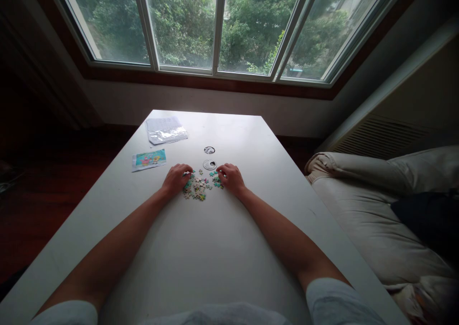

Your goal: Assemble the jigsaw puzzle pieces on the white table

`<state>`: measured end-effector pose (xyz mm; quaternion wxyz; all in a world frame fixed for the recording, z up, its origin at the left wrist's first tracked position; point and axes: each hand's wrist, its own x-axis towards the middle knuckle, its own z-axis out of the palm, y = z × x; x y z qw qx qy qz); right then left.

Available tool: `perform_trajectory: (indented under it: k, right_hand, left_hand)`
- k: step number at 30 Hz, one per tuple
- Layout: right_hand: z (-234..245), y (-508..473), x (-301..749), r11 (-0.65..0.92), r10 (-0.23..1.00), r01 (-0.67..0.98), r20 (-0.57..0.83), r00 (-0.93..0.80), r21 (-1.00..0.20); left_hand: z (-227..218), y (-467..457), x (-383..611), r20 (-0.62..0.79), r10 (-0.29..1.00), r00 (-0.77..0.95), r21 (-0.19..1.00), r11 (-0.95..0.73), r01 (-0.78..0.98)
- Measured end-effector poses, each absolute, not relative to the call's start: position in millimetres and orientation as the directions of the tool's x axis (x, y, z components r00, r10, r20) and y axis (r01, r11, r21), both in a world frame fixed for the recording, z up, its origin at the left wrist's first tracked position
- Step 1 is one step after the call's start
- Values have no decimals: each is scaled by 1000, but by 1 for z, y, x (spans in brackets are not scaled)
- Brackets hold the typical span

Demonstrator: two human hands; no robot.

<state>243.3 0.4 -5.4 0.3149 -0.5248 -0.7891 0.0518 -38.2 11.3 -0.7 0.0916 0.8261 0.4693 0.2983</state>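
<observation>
Okay, taking the main puzzle pile as the clock's middle, with 12 toward the window [186, 28]: the puzzle pieces [198, 187] are lying loose on the white table [201, 258], and a smaller greenish cluster [217, 181] is sitting around 2. My read is it's looking super early. I'm not seeing any joined section, though the pieces are too small to be sure, so pretty much all of them are waiting unjoined. Left hand [175, 178] is resting around 10, fingers curled and nearly closed; right hand [232, 178] is reaching in from 2–3, fingertips bunched by the green bits. Can't tell if either's actually pinching one. Two round discs [209, 150] are sitting near 1, a picture card [150, 159] around 10, clear plastic packet [167, 130] around 11.
</observation>
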Motion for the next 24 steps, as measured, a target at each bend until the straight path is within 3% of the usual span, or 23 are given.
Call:
perform_trajectory:
  k: [5, 10, 18, 24]
  right_hand:
    - [-2, -15, 224, 671, 726, 680, 451, -520, -295]
    - [-2, -22, 214, 739, 665, 633, 402, -629, -233]
    - [-5, -17, 218, 711, 697, 626, 432, -572, -319]
    - [-7, -9, 226, 556, 817, 678, 468, -338, -480]
  left_hand:
    - [1, 10, -37, 411, 791, 453, 420, -606, 676]
    - [4, 5, -34, 403, 746, 530, 409, -665, 624]
    - [5, 4, -31, 387, 713, 584, 400, -701, 590]
    - [5, 5, -31, 378, 716, 587, 412, -698, 586]
